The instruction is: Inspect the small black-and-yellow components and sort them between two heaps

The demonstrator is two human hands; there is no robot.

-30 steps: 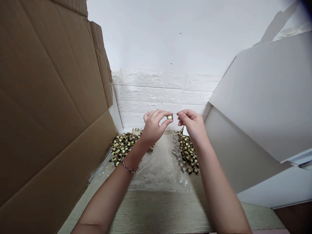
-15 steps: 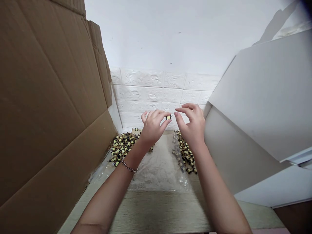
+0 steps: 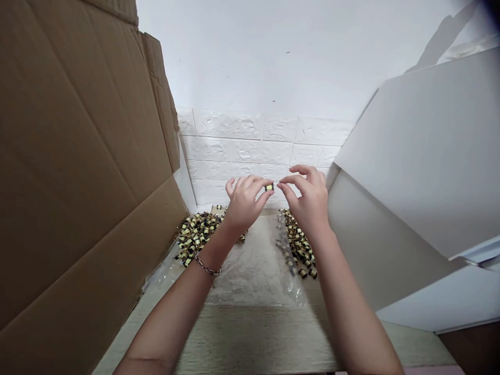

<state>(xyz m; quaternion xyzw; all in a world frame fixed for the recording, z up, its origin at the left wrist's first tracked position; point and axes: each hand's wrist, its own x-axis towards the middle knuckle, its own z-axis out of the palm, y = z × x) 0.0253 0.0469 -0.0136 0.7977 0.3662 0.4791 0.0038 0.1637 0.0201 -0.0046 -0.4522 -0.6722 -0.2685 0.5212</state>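
Between the thumb and fingers of my left hand (image 3: 247, 202) is a small transformer (image 3: 269, 187), black at its ends with a yellow-wrapped middle and tiny pins. It is held up above the table. Just to its right, my right hand (image 3: 308, 195) has thumb and index fingertip pinched together, the other fingers raised and curved. Whatever that pinch holds, perhaps something very thin, is too small to make out. Below my left wrist lies a heap of similar transformers with brownish wires (image 3: 195, 234). A second heap of transformers (image 3: 299, 245) lies beside my right wrist.
A clear plastic bag (image 3: 253, 276) lies flat on the pale wooden table (image 3: 253, 338), between the heaps. A tall cardboard sheet (image 3: 78, 156) walls off the left side. White panels (image 3: 422, 156) stand on the right. Behind is a white brick-patterned wall (image 3: 230, 125).
My right thumb and index finger have come together into a pinch near the transformer; before, they were apart. My left hand has hardly moved and still holds the transformer.
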